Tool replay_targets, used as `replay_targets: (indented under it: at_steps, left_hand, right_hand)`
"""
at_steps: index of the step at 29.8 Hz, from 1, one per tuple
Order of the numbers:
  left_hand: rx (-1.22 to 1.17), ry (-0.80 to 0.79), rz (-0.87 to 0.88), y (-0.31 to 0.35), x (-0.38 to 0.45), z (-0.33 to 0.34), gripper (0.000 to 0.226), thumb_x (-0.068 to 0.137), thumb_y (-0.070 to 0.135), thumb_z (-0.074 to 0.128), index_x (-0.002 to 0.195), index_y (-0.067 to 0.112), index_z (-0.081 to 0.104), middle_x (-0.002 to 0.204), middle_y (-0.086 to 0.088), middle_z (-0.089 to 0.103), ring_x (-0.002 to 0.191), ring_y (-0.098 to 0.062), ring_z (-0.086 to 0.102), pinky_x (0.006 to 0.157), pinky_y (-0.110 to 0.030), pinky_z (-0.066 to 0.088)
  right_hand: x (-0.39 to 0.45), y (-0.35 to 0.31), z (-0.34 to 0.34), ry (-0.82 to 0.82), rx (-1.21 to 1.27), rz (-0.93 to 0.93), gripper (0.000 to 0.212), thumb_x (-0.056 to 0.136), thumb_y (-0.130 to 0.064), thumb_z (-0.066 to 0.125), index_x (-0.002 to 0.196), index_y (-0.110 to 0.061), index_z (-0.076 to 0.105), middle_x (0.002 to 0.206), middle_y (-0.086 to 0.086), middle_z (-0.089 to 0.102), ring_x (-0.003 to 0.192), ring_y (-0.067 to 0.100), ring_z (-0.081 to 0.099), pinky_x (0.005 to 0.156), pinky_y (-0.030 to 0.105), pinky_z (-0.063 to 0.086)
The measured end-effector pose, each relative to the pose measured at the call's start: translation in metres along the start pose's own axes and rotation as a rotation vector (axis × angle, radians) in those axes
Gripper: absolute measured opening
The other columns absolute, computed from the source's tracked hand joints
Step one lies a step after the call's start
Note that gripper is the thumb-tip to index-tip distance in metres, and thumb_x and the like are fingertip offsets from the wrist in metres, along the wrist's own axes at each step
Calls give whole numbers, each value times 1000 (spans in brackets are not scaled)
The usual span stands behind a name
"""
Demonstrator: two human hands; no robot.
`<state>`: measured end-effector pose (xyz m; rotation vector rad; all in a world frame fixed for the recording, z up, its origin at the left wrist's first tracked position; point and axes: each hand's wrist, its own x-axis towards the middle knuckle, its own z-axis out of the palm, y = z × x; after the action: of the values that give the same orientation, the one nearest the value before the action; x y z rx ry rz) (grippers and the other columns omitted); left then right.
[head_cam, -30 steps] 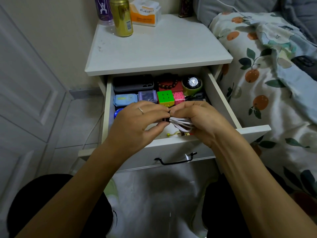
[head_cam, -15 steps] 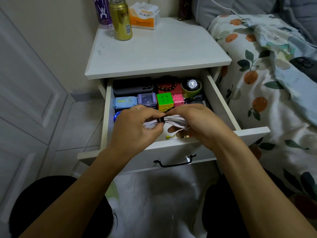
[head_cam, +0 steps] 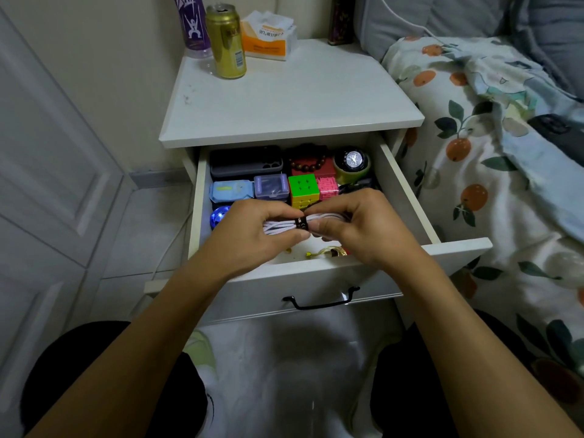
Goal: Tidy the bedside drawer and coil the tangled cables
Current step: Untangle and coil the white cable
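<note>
Black strap [head_cam: 301, 223] now centered on cable bundle [head_cam: 281, 225], fully exposed.

Can [head_cam: 226, 42] on nightstand [head_cam: 294, 99], above open drawer [head_cam: 407, 191]

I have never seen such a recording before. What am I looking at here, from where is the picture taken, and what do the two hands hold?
There is no machine here. A person wears a camera on the head, so the single head view looks forward and down at their own arms.

Both hands work over an open drawer of a white bedside table. The left hand and the right hand grip a coiled white cable, bound in the middle by a black strap.

In the drawer lie a dark case, a green puzzle cube, a pink maze cube, brown beads, a watch and small plastic boxes.

On the tabletop stand a gold can, a purple bottle and a tissue pack. A bed with a fruit-pattern cover is on the right.
</note>
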<state>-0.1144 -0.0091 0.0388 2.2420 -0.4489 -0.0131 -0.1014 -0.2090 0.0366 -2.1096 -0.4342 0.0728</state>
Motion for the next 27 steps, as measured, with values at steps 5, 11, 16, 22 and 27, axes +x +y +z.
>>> replay_targets:
  at_steps: [5,11,16,22,27]
  left_hand:
    - [84,8,5,1,3,-3,17,85,23,75,102,20,77,95,8,75,89,-3,66,85,-28,53]
    - [72,109,41,1,3,0,13,84,21,76,96,21,77,90,10,74,85,-3,65,80,-27,52]
    - [123,-62,-18,-7,0,-5,18,85,27,75,103,27,73,96,14,71,92,0,63,87,-29,52]
    - [255,-107,-44,-8,-12,-19,14,88,24,68,99,28,75,93,14,71,86,-2,62,79,-29,51]
    - [236,-5,45,-8,-13,-21,22,88,30,70,110,25,72,99,20,65,88,5,57,75,-5,38]
  right_hand:
    - [2,1,7,-26,18,27,13,88,-15,71,100,-16,77,82,-1,75,75,11,71,74,39,59]
    - [4,-1,3,-3,153,44,13,86,-9,73,98,-12,76,84,0,74,75,12,71,66,21,55]
    - [0,-3,6,-31,13,47,14,86,-14,73,97,-20,78,89,-7,75,84,10,69,78,30,57]
    - [-13,-12,5,-146,-290,93,24,89,-32,68,113,-25,69,104,-8,69,91,9,61,84,28,50]
    - [-7,-12,2,-36,-289,115,17,89,-18,69,106,-17,73,94,-1,73,80,12,68,76,29,54]
